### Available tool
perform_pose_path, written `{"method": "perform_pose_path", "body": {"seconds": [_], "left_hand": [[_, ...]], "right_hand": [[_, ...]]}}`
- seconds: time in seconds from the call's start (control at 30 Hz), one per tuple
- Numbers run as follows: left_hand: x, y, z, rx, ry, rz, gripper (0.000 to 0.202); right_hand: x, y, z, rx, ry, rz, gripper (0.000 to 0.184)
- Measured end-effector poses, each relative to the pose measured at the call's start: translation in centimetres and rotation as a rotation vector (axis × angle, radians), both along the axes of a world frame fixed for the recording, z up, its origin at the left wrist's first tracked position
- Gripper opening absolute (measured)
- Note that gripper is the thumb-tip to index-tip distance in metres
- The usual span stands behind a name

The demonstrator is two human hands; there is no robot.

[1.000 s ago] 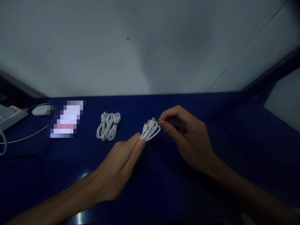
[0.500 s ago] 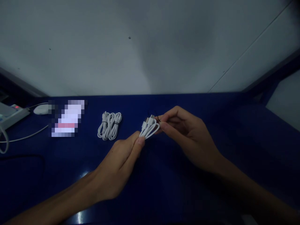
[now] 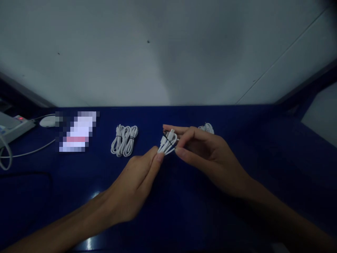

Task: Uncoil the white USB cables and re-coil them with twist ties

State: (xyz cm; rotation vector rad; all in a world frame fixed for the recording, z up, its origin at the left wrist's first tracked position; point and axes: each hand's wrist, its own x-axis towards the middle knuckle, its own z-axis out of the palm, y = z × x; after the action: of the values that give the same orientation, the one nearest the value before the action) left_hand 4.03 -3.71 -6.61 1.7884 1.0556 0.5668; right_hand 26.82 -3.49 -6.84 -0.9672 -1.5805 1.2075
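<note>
A folded white USB cable (image 3: pixel 165 147) is gripped between the thumb and fingers of my left hand (image 3: pixel 137 184), its plugs and loops sticking out toward the upper right. Across those loops runs a thin black tie (image 3: pixel 168 137). My right hand (image 3: pixel 213 154) is beside the cable, thumb and forefinger pinched together at the tie's end. Another finger of it stretches behind the plugs. How far the tie goes around the back of the cable is hidden.
Tied white cable bundles (image 3: pixel 124 140) lie left of my hands on the blue table (image 3: pixel 168 225). Part of another white cable coil (image 3: pixel 207 127) shows behind my right hand. Farther left are a blurred-out phone (image 3: pixel 79 131), a white mouse-like object (image 3: pixel 47 121) and a power strip (image 3: pixel 18 128).
The black tie has come down across the cable's loops, where before it stood off to the right. My right hand has shifted slightly, baring a cable coil behind it.
</note>
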Motion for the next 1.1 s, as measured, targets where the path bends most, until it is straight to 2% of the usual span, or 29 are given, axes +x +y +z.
{"method": "perform_pose_path", "body": {"seconds": [0.37,0.43,0.57,0.8,0.93,1.1], "left_hand": [[-0.3,0.2,0.2,0.026,0.065,-0.071,0.039],[-0.4,0.3,0.1,0.05,0.123,-0.064,0.04],[-0.7,0.5,-0.5,0.064,0.265,-0.14,0.041],[-0.8,0.8,-0.7,0.187,0.193,-0.172,0.032],[-0.9,0.8,-0.3,0.165,0.194,-0.184,0.03],[-0.7,0.2,0.3,0.161,0.114,-0.084,0.035]], "right_hand": [[-0.1,-0.3,0.2,0.055,-0.045,0.031,0.008],[-0.1,-0.3,0.3,0.096,-0.071,0.013,0.008],[0.0,-0.2,0.5,0.201,-0.142,-0.016,0.01],[0.5,0.1,0.6,0.204,-0.217,0.064,0.009],[0.9,0.2,0.8,0.141,-0.169,0.086,0.01],[1.1,0.6,0.9,0.115,-0.138,0.093,0.012]]}}
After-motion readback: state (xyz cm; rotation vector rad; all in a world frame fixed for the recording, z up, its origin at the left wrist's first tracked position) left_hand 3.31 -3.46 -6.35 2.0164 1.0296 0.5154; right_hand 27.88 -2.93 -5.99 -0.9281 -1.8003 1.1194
